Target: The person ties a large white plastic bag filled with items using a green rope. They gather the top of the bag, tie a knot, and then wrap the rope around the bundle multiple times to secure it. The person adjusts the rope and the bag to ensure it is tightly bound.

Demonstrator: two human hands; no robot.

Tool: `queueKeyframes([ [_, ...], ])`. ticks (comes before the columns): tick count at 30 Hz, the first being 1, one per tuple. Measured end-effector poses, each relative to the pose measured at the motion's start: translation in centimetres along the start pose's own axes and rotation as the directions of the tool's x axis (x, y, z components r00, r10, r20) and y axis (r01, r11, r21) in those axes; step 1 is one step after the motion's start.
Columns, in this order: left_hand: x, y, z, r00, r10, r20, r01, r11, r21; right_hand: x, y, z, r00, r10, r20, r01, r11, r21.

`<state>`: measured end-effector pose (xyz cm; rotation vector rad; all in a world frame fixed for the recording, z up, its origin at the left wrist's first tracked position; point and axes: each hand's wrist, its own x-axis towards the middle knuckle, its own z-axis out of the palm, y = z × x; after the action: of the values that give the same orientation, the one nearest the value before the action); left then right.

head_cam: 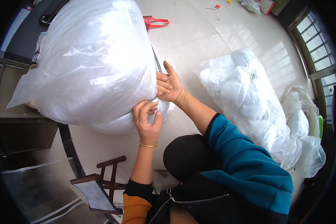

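Observation:
A large, bulging bag of white translucent plastic film [100, 61] fills the upper left, its contents white and not clear through the film. Around its right side runs a narrow grey strap [156, 59], drawn against the film. My left hand [148, 120] has its fingers curled over the strap at the bag's lower right, the thumb standing apart. Just above it, my right hand [170, 85] lies palm up against the bag's side, thumb raised and fingers beside the strap. Part of the strap is hidden behind my right fingers.
A second stuffed plastic bag [240, 98] lies on the tiled floor at right, beside crumpled plastic film [299, 112]. A folding stool with a woven seat [96, 194] stands lower left. A red bag handle [159, 23] shows behind the large bag.

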<state>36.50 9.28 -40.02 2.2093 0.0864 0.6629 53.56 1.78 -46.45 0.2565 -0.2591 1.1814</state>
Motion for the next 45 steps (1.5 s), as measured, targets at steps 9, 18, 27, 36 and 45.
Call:
queueKeyframes([
  [9,-2.7,3.6,-2.5,0.750,-0.643,-0.155,0.513,0.713,-0.478,0.0,0.1,-2.0,0.976,-0.020,0.219,0.015,1.000,0.026],
  [18,1.7,2.4,-0.6,0.615,-0.735,-0.287,0.571,0.665,-0.481,-1.9,3.7,3.0,0.924,-0.254,-0.287,0.210,0.962,-0.178],
  [27,1.8,2.7,0.7,0.490,-0.746,-0.451,0.487,0.663,-0.568,-2.9,5.6,2.9,0.885,-0.370,-0.284,0.339,0.928,-0.154],
  [36,-2.1,-1.1,-1.2,0.723,-0.684,-0.093,0.057,0.192,-0.980,-4.2,4.8,1.0,0.934,-0.317,-0.162,0.316,0.948,-0.036],
  [45,-4.2,-3.3,-4.5,0.928,-0.357,0.105,0.065,-0.123,-0.990,-4.6,13.8,17.1,0.807,-0.588,0.044,-0.294,-0.467,-0.834],
])
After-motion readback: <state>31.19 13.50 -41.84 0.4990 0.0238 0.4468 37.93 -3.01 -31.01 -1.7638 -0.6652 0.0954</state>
